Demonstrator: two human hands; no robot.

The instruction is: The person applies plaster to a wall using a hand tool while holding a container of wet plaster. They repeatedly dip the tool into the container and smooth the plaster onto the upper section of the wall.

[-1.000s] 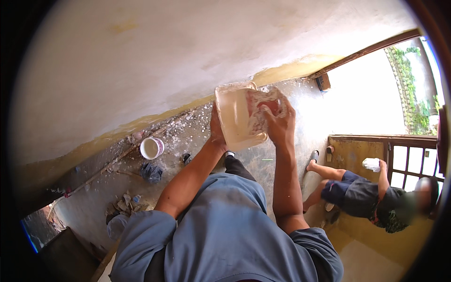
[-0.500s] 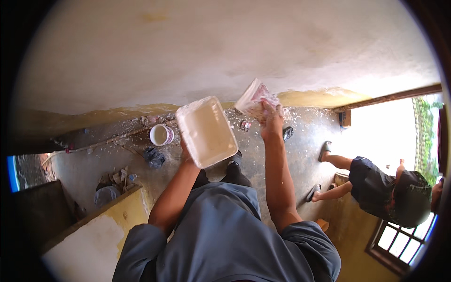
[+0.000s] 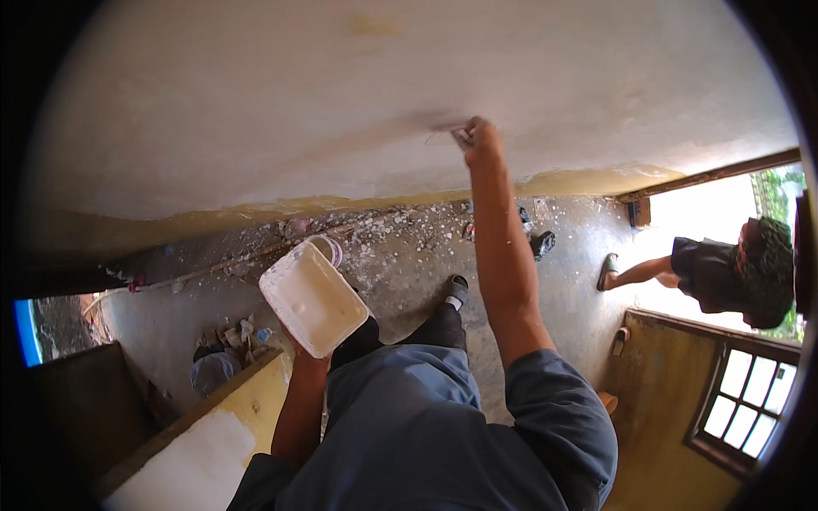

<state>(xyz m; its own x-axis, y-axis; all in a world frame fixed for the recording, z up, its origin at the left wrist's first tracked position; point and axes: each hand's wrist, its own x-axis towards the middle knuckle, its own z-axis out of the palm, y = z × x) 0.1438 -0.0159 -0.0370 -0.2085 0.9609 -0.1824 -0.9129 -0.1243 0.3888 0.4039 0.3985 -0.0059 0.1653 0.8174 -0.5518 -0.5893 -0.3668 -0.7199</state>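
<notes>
My left hand [image 3: 307,356], mostly hidden under it, holds up a white rectangular tub [image 3: 290,271]. Pale, creamy paste [image 3: 317,300] lies inside, and the tub's rim is smeared. My right arm reaches out to the wall [image 3: 256,102] in front of me. The right hand [image 3: 483,145] is closed on a flat scraper [image 3: 445,134], seen nearly edge-on and blurred, at the wall's surface. Darker, damp-looking streaks spread to the left of it on the whitish coat.
A white bucket [image 3: 327,249] stands behind the tub. White flakes and a long pole [image 3: 217,266] lie along the wall's foot. Black plastic [image 3: 543,245] lies at right. A low yellow wall [image 3: 256,400] rises at left. Another person [image 3: 724,272] is at the bright doorway.
My right hand has swung the scraper from beside the tub up to the wall. The tub has moved left and lower. The other person has moved farther into the doorway.
</notes>
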